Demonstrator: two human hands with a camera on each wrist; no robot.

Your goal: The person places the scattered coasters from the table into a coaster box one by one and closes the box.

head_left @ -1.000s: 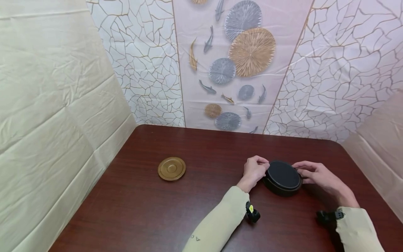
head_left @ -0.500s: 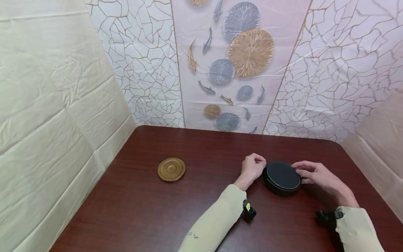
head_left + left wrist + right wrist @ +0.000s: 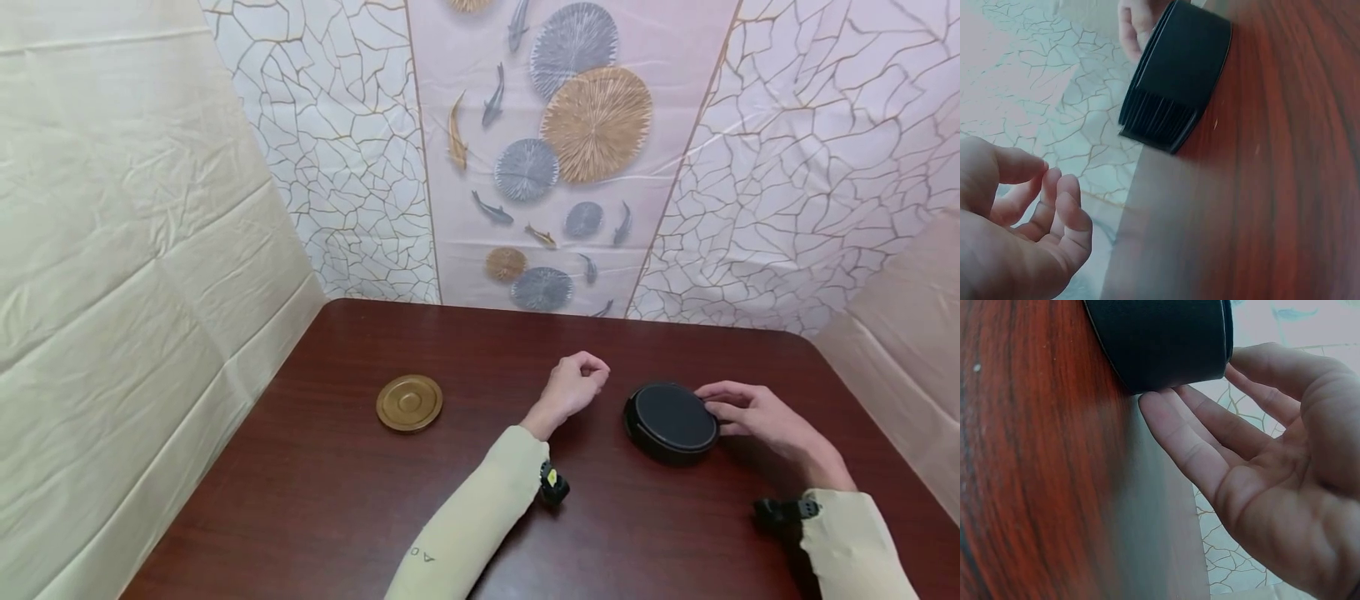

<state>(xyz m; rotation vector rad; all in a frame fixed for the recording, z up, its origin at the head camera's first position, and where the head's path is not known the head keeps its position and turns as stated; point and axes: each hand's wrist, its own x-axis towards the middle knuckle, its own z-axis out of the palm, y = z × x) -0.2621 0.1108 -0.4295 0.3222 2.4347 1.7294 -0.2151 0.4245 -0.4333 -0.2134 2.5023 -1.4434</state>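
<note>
A round black coaster holder (image 3: pixel 674 417) stands on the right of the table, with a dark disc on top. In the left wrist view, the thin edges of a stack of discs (image 3: pixel 1159 119) show through an opening in its side. My right hand (image 3: pixel 761 421) touches its right side, with fairly straight fingers (image 3: pixel 1194 447) against the wall and the thumb at the top rim. To the left of the holder and apart from it, my left hand (image 3: pixel 567 390) hovers with loosely bent fingers and the thumb near the index fingertip. Nothing shows between them.
A brown round disc (image 3: pixel 409 402) with a ringed surface lies on the left part of the dark red-brown table (image 3: pixel 337 500). Cream cloth (image 3: pixel 150 250) hangs on the left, and a patterned curtain (image 3: pixel 360 150) hangs behind the table. Each wrist carries a small black camera (image 3: pixel 553 485).
My left hand has left the holder's left edge and moved left, away from it. The right hand stays against the holder's right side, and the holder has hardly moved.
</note>
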